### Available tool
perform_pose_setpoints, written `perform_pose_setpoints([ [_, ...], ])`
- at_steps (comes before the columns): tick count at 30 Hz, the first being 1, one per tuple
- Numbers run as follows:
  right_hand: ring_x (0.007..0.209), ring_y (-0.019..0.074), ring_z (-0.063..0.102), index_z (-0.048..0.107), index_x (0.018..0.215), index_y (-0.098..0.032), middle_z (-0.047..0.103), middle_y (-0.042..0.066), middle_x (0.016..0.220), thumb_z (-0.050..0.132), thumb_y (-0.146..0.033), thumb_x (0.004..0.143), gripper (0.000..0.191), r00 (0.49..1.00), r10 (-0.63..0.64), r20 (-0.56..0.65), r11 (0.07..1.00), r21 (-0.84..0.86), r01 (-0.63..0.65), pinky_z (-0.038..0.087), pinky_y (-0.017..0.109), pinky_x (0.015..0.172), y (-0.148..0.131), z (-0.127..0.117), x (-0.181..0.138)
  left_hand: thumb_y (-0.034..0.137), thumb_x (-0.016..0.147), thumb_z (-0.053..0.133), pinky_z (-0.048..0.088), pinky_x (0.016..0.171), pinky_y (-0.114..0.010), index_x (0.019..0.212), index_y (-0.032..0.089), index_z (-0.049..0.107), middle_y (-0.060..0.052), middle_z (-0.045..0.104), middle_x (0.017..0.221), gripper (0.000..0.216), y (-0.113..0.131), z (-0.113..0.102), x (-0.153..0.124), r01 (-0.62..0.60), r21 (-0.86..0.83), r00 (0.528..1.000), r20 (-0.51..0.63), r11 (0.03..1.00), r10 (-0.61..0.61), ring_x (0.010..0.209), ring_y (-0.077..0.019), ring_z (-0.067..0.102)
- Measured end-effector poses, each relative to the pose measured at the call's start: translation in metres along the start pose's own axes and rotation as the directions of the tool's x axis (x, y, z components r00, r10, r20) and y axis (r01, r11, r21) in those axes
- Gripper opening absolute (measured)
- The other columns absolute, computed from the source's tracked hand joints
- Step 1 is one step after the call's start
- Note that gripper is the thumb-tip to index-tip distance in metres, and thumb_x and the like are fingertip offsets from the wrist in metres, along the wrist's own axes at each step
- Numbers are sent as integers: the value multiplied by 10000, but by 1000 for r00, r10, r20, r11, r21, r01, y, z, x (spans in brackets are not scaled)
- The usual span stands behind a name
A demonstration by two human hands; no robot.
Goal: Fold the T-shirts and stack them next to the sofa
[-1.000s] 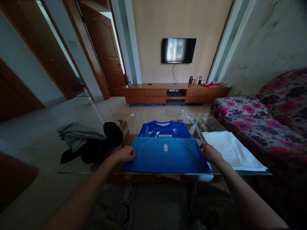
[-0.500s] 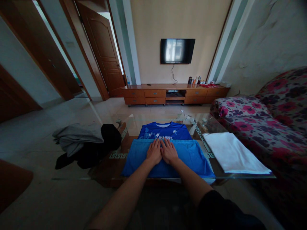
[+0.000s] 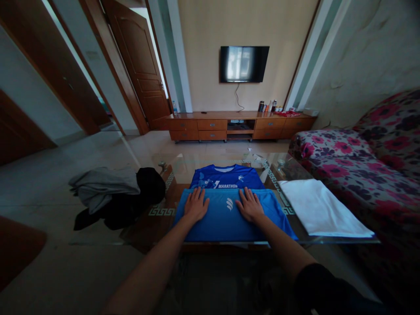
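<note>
A blue T-shirt (image 3: 223, 223) lies on the glass table, its lighter lower part folded up over the darker chest. The collar and the word MARATHON show above the fold, and a small white logo sits between my hands. My left hand (image 3: 196, 204) rests flat on the left part of the folded layer, fingers stretched out. On the right part, my right hand (image 3: 250, 205) presses flat with its fingers spread. Neither hand grips any cloth.
Right of the shirt is a folded white cloth (image 3: 323, 208) on the glass table (image 3: 272, 168). Grey and black clothes (image 3: 114, 194) are heaped at the left. A flowered sofa (image 3: 341, 162) stands at the right; a low TV cabinet (image 3: 213, 124) runs along the far wall.
My hands have slid apart, the left one leftward and the right one rightward, from the shirt's middle. The white logo between them is now uncovered. The view has shifted slightly.
</note>
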State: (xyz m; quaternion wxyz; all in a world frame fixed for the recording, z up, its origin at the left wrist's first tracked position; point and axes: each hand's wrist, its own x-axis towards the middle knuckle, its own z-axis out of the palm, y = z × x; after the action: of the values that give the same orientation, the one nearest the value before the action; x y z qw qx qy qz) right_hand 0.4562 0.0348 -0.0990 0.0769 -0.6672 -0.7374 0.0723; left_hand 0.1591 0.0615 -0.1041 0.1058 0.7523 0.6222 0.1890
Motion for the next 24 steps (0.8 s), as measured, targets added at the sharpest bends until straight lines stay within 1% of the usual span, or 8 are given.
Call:
perform_pose_setpoints([
  [2,1568,281,16,201,1636,-190,59,103,1704,202,-634,1023,757,999,41,-19,999,-18,-41,24,506,1243,31,-3,-5,483,990,402,77,1260,-457,1556,178,387,-133,275,1661,643,-29,-8,-1,62,3,998,-7,998,-62,1557,-303,158],
  [5,1569,273,13,200,1637,-189,72,89,1705,204,-640,1016,767,995,95,-38,995,-33,-97,23,498,1249,74,-6,-12,499,1003,368,74,1254,-464,1569,158,356,-145,243,1670,661,-66,-15,-3,49,86,999,-10,995,-48,1561,-295,136],
  [8,1570,256,20,185,1640,-174,74,77,1705,166,-641,1013,782,992,109,-55,992,-62,-113,36,464,1259,103,-7,-16,577,1011,299,103,1247,-482,1595,202,309,-120,216,1681,694,-86,-19,-4,43,181,999,25,982,-49,1560,-291,149],
  [11,1570,273,7,196,1638,-166,44,77,1707,140,-675,996,821,988,127,-87,986,-95,-135,39,469,1261,115,-6,-17,611,1010,235,123,1247,-482,1619,222,241,-90,234,1679,723,-91,-19,-4,28,256,999,35,966,-38,1555,-275,179],
  [14,1569,288,20,188,1639,-159,24,83,1706,130,-704,980,857,985,150,-84,983,-97,-158,63,482,1260,119,-5,-14,621,1005,200,122,1251,-474,1627,182,209,-87,242,1675,761,-88,-19,-2,29,317,1000,-5,948,-29,1555,-267,179],
  [17,1568,272,59,185,1640,-156,52,85,1705,132,-722,972,877,985,152,-84,983,-95,-160,103,461,1259,123,-7,-13,628,998,195,131,1249,-476,1622,172,232,-85,250,1672,773,-87,-19,1,32,350,999,-30,936,-23,1555,-271,177],
  [20,1567,260,81,173,1642,-166,79,76,1703,122,-719,973,870,981,171,-87,978,-104,-180,123,470,1256,127,-10,-14,633,994,203,138,1243,-493,1616,179,257,-87,268,1666,771,-88,-20,3,26,361,1000,-20,932,-20,1554,-280,179],
  [24,1564,272,101,184,1641,-177,90,73,1703,135,-700,980,844,977,189,-97,971,-131,-200,103,505,1253,120,-16,-17,600,1004,230,150,1240,-503,1599,145,293,-117,296,1654,752,-86,-29,4,14,355,999,-39,935,0,1543,-293,213],
])
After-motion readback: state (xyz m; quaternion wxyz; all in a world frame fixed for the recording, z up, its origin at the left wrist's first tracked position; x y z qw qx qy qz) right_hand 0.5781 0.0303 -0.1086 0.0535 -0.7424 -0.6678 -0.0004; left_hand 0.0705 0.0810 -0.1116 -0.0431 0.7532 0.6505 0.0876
